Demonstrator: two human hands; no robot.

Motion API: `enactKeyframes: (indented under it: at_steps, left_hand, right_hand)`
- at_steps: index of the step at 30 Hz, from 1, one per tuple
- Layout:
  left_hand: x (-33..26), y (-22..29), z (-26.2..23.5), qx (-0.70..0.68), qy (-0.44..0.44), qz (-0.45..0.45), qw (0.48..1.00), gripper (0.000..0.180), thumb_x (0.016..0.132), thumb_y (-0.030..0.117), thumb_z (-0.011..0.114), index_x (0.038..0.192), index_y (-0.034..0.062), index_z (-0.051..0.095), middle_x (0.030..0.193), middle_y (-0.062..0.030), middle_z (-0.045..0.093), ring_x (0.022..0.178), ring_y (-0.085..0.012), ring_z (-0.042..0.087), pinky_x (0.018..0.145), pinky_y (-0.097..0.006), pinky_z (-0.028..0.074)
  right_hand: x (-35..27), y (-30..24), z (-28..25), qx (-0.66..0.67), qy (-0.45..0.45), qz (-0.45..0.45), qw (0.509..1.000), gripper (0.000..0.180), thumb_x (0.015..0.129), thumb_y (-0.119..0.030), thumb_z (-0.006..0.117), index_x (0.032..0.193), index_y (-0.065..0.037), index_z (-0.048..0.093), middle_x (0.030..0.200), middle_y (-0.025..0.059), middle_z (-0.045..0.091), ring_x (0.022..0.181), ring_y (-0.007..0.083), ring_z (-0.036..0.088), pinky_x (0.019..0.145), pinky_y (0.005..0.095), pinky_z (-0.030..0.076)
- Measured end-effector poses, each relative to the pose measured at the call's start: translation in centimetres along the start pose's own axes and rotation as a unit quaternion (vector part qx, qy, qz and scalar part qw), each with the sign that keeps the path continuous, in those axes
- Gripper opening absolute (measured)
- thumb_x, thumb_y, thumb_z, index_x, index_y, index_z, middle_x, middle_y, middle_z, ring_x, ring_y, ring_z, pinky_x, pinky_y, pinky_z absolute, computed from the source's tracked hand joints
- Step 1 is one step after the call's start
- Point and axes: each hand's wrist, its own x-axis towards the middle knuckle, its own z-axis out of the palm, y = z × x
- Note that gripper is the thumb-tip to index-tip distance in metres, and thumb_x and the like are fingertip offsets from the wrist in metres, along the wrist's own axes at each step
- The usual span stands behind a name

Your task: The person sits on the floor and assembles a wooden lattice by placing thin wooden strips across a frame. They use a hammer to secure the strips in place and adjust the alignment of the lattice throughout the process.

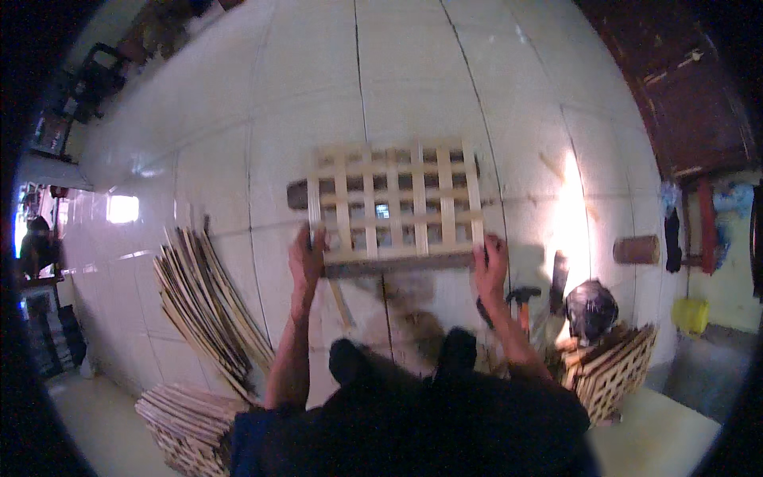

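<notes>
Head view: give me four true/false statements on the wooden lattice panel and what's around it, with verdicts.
1. Both hands grip the wooden lattice panel at its near edge. True: left hand, right hand.
2. The loose pile of wooden slats lies to the person's right. False: it lies on the left.
3. A hammer lies on the floor near the right hand. True.
4. The floor is bare earth. False: it is pale glossy tile.

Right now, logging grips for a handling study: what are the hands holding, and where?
Both hold a wooden slat lattice panel by its near edge: left hand at the left corner, right hand at the right corner.
</notes>
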Motion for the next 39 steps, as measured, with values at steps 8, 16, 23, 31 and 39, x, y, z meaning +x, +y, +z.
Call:
enactKeyframes:
  at_steps: [8, 16, 23, 31, 39]
  left_hand:
    - [-0.2, -0.9, 0.2, 0.072, 0.017, 0.037, 0.997, 0.038, 0.093, 0.037, 0.057, 0.112, 0.0039, 0.062, 0.079, -0.0167, 0.070, 0.074, -0.0346, 0.069, 0.068, -0.043, 0.051]
    - [0.1, -1.7, 0.9, 0.105, 0.030, 0.009, 0.994, 0.045, 0.093, 0.047, 0.054, 0.117, 0.0103, 0.060, 0.078, -0.0138, 0.070, 0.078, -0.0346, 0.068, 0.071, -0.044, 0.051]
    - [-0.1, -0.4, 0.2, 0.040, -0.013, 0.012, 0.999, 0.046, 0.093, 0.048, 0.054, 0.121, 0.0118, 0.059, 0.080, -0.0171, 0.069, 0.080, -0.0375, 0.067, 0.070, -0.048, 0.050]
    - [0.0, -2.2, 0.9, 0.099, 0.010, 0.031, 0.995, 0.044, 0.094, 0.048, 0.051, 0.117, 0.0117, 0.059, 0.080, -0.0097, 0.070, 0.078, -0.0323, 0.068, 0.071, -0.045, 0.051]
    - [0.2, -1.2, 0.6, 0.081, -0.016, -0.009, 0.997, 0.046, 0.094, 0.049, 0.051, 0.119, 0.0113, 0.060, 0.084, -0.0136, 0.070, 0.084, -0.0336, 0.067, 0.075, -0.045, 0.051]
  right_hand:
    - [0.2, -1.3, -0.3, 0.008, 0.022, -0.010, 1.000, 0.038, 0.094, -0.019, 0.055, 0.126, 0.001, 0.055, 0.122, 0.0213, 0.051, 0.112, 0.0380, 0.049, 0.098, 0.0448, 0.039]
    - [0.0, -1.3, -0.3, -0.002, 0.009, -0.009, 1.000, 0.039, 0.097, -0.023, 0.048, 0.125, 0.005, 0.054, 0.122, 0.0231, 0.050, 0.113, 0.0388, 0.049, 0.098, 0.0453, 0.039]
    - [-0.8, 1.1, 0.3, -0.046, 0.052, -0.057, 0.996, 0.039, 0.099, -0.022, 0.048, 0.128, 0.004, 0.054, 0.124, 0.0232, 0.049, 0.112, 0.0376, 0.052, 0.096, 0.0426, 0.043]
    - [-0.5, -1.4, 0.2, -0.023, 0.020, -0.036, 0.999, 0.046, 0.101, -0.028, 0.039, 0.141, -0.005, 0.046, 0.127, 0.0232, 0.046, 0.118, 0.0381, 0.047, 0.098, 0.0434, 0.040]
    - [0.5, -1.5, 0.0, -0.012, 0.005, -0.077, 0.997, 0.043, 0.103, -0.024, 0.035, 0.142, -0.008, 0.045, 0.123, 0.0227, 0.045, 0.114, 0.0364, 0.048, 0.093, 0.0430, 0.043]
